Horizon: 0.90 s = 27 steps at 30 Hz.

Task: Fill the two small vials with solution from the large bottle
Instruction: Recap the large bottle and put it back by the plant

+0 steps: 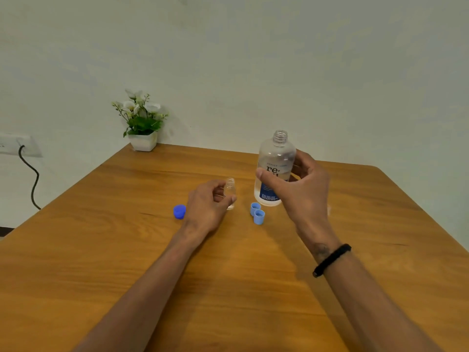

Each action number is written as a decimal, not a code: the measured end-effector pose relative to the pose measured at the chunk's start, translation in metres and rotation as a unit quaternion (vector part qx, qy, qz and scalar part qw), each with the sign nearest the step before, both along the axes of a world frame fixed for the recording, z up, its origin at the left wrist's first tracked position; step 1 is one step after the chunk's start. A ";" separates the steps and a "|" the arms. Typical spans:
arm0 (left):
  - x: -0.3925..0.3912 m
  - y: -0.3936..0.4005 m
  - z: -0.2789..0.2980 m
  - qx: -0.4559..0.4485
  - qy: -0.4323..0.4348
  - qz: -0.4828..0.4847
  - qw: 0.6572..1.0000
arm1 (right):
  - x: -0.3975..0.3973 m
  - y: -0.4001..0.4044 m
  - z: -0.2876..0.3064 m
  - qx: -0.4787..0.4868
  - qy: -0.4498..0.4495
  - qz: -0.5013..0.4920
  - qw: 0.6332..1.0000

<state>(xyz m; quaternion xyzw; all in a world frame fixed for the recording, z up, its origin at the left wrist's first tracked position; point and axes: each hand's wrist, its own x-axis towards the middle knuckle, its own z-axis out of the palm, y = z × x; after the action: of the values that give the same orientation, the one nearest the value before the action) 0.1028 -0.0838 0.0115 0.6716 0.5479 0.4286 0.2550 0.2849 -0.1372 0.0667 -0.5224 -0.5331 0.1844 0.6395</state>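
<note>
A large clear bottle (276, 158) with a blue and white label stands upright on the wooden table, its neck uncapped. My right hand (302, 189) is wrapped around its lower half. A small clear vial (230, 190) stands open to the left of the bottle, and my left hand (206, 204) holds it between thumb and fingers. Two light blue vial caps (257, 212) lie side by side in front of the bottle. A darker blue bottle cap (179, 211) lies left of my left hand. Only one vial is visible; something pale shows behind my right hand's edge.
The wooden table (152, 262) stretches toward me, its far edge against a white wall. A potted plant with white flowers (142, 120) stands at the table's back left corner. A wall socket with a black cable (30, 174) is at the far left.
</note>
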 end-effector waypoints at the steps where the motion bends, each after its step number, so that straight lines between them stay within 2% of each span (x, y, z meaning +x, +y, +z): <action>1: -0.001 0.005 0.000 -0.001 0.001 0.004 1.000 | -0.004 0.007 -0.001 0.004 0.007 -0.004 1.000; 6: -0.010 0.015 0.003 0.001 0.043 0.011 0.999 | -0.022 0.037 -0.008 0.017 0.025 -0.023 0.999; 12: -0.033 -0.003 0.033 0.065 0.184 0.051 0.980 | -0.023 0.044 -0.009 0.038 0.018 -0.049 0.998; 14: -0.051 -0.003 0.042 0.001 0.268 0.052 0.962 | -0.021 0.041 -0.009 0.041 0.013 -0.050 0.998; 17: -0.069 -0.003 0.049 -0.199 0.379 0.021 0.903 | -0.018 0.037 -0.008 0.042 0.012 -0.053 0.998; 19: -0.074 -0.002 0.051 -0.235 0.364 0.009 0.901 | -0.017 0.035 -0.006 0.039 0.015 -0.052 0.998; 24: -0.076 0.001 0.050 -0.209 0.301 0.006 0.930 | -0.019 0.032 -0.007 0.034 0.002 -0.041 0.999; 25: -0.075 0.002 0.051 -0.183 0.281 0.011 0.942 | -0.019 0.031 -0.008 0.034 0.000 -0.043 0.999; 27: -0.070 0.000 0.052 -0.066 0.184 0.045 0.980 | -0.022 0.031 -0.010 0.043 -0.004 -0.052 0.998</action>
<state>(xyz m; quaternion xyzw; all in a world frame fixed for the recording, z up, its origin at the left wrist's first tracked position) 0.0327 -0.0835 0.0634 0.6955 0.6422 0.2716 0.1735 0.2632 -0.1060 0.0564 -0.5224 -0.5149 0.1263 0.6679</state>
